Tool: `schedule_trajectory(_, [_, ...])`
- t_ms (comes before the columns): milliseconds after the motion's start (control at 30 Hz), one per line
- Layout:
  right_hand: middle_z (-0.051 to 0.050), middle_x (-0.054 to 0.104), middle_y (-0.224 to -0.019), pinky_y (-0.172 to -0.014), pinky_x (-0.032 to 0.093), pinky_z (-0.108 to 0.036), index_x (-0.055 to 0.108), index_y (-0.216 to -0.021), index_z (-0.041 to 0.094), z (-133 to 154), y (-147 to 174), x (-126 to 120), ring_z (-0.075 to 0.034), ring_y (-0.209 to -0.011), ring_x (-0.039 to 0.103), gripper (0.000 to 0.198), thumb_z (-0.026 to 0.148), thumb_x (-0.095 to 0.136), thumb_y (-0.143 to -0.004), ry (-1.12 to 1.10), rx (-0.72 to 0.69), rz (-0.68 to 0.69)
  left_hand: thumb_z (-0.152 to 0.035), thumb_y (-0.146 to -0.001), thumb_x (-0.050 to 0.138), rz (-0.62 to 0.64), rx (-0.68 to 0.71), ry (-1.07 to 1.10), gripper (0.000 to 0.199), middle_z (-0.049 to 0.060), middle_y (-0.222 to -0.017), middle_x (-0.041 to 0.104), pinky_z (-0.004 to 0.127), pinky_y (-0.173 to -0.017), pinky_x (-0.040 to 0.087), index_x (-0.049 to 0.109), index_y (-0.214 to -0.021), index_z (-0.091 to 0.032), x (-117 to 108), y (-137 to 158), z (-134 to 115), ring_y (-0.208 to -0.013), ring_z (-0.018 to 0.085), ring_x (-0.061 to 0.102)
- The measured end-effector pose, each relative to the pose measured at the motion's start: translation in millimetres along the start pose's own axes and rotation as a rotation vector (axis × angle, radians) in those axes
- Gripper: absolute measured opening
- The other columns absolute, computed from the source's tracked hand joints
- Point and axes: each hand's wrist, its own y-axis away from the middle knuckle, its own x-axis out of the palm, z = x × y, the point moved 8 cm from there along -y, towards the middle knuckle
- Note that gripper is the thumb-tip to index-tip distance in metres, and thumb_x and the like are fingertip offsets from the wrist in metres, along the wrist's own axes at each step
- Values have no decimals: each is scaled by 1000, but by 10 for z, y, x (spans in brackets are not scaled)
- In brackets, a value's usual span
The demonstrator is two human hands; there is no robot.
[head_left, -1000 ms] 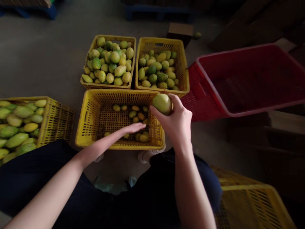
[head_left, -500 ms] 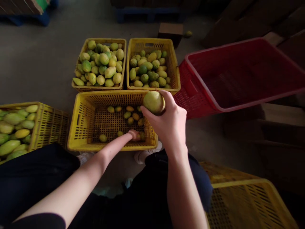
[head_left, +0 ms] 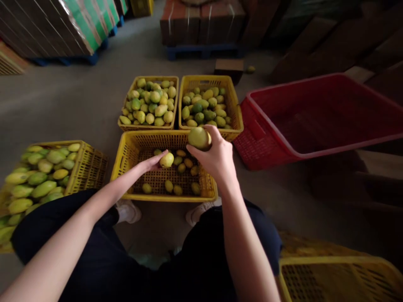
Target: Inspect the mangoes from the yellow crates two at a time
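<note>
My right hand (head_left: 218, 151) grips a large, roundish yellow-green lemon (head_left: 199, 139) between thumb and fingers, above the right end of a yellow plastic crate (head_left: 126, 155). A smaller, yellower lemon (head_left: 166, 160) rests in my left hand (head_left: 153, 162), over the middle of the same crate. The left fingertips show at the lemon's upper left side; the rest of that grip is partly hidden. On the crate's slotted bottom lie several small lemons (head_left: 178, 190), spread apart in a single layer.
Behind stand two yellow crates of lemons, a left one (head_left: 176, 98) and a right one (head_left: 239, 113). Another full crate (head_left: 94, 167) is at my left knee. A red basket (head_left: 277, 144) stands tilted at right, and a yellow crate (head_left: 333, 260) sits at lower right. Pallets of boxes (head_left: 203, 25) lie beyond.
My left hand has come up from the crate's bottom with a lemon and moved left. The right hand still holds its large lemon. The view has tipped upward, showing more floor and pallets.
</note>
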Motion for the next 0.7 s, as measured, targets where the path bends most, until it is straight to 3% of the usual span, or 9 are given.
schedule_trajectory(100, [-5, 70, -90, -77, 51, -39, 59, -116, 20, 81, -25, 192, -24, -84, 65, 55, 38, 73, -65, -163, -8, 76, -62, -83, 62, -57, 178, 282, 53, 12, -107, 71, 29, -74, 56, 66, -107, -15, -322, 192, -575, -96, 22, 67])
schedule_trajectory(200, [-2, 68, -89, -72, 53, -36, 59, -113, 22, 148, -32, 424, -20, -77, 65, 59, 43, 77, -61, -444, 30, 198, -50, -74, 77, 0, 416, 509, 50, 12, -108, 71, 28, -78, 58, 66, -107, -15, -532, 704, -1138, -95, 22, 69])
schedule_trajectory(267, [-1, 67, -90, -71, 53, -34, 58, -113, 23, 207, -32, 535, -19, -76, 65, 63, 45, 80, -57, -650, 64, 260, -46, -76, 77, 22, 496, 585, 47, 12, -110, 71, 27, -79, 59, 66, -109, -15, -586, 1053, -1324, -96, 22, 70])
schedule_trajectory(400, [-2, 69, -91, -77, 53, -33, 60, -107, 22, 316, -48, 602, -18, -81, 65, 60, 44, 84, -56, -882, 108, 279, -45, -84, 69, -2, 496, 793, 47, 13, -108, 71, 23, -71, 61, 62, -117, -14, -544, 1390, -1258, -91, 22, 72])
schedule_trajectory(567, [-1, 72, -90, -76, 53, -33, 63, -104, 22, 445, -24, 708, -18, -79, 66, 59, 42, 87, -54, -973, 96, 314, -41, -86, 67, -23, 427, 1070, 43, 7, -97, 73, 20, -68, 61, 60, -121, -17, -360, 1247, -1026, -85, 18, 73])
schedule_trajectory(700, [-2, 72, -97, -80, 55, -36, 62, -106, 25, 528, 25, 800, -22, -87, 67, 58, 42, 87, -56, -958, 39, 303, -47, -76, 75, -44, 540, 1002, 43, 8, -102, 74, 24, -81, 59, 66, -106, -17, -303, 1124, -1122, -99, 21, 70])
